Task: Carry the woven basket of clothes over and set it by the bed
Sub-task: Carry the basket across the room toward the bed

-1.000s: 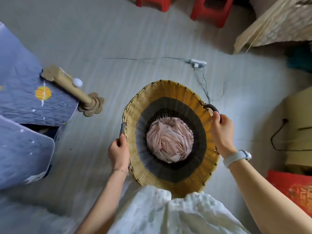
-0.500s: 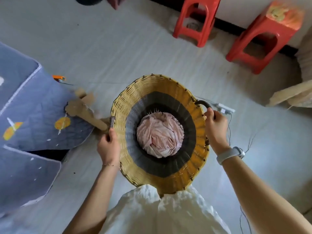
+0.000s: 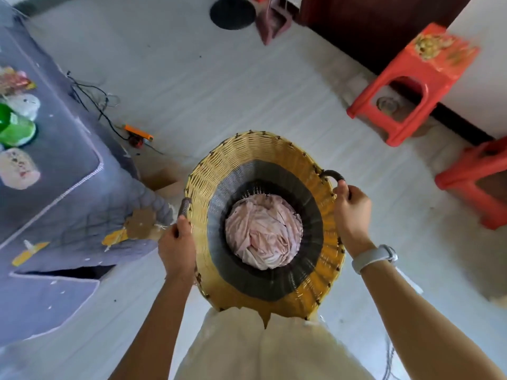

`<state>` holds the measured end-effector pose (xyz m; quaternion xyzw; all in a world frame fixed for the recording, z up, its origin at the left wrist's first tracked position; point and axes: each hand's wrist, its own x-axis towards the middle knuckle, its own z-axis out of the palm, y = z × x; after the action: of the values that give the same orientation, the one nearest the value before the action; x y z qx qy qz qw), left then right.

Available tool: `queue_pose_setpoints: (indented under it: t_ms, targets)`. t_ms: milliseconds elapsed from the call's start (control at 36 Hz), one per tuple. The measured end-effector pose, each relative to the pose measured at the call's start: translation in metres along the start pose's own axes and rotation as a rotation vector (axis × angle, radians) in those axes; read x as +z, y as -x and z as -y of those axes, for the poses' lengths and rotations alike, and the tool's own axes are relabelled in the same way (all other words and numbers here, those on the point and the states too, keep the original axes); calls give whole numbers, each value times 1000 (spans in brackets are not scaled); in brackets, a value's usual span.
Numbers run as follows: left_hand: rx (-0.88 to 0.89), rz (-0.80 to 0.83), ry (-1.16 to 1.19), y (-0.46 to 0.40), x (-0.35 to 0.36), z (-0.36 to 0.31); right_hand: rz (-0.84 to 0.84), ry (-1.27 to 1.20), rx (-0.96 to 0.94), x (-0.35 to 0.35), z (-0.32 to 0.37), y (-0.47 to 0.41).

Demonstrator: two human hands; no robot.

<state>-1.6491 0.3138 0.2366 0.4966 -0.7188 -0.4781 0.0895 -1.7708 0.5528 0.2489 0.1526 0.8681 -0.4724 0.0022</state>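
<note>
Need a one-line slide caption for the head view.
Both hands, left hand and right hand, grip the woven basket of clothes beside the bed.

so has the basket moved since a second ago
Yes. The basket, a hand on each handle, has travelled along the bed: a second ago a power strip lay beyond its rim; now red stools stand to its right.

A round woven basket, yellow rim above dark bands, sits upright. Crumpled pink clothes fill its bottom
</note>
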Motion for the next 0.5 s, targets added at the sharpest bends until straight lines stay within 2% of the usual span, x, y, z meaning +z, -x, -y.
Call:
queue_pose_setpoints:
  t_ms: [222,333,500]
  targets:
    - [-33,-59,-4,-129,31,-60,53,42,-14,95,74,-97]
    - [-87,-90,31,-209,34,-92,61,78,-42,147,126,-145]
    - [-74,-113,91,-299,28,-154,103,105,-107,214,204,-203]
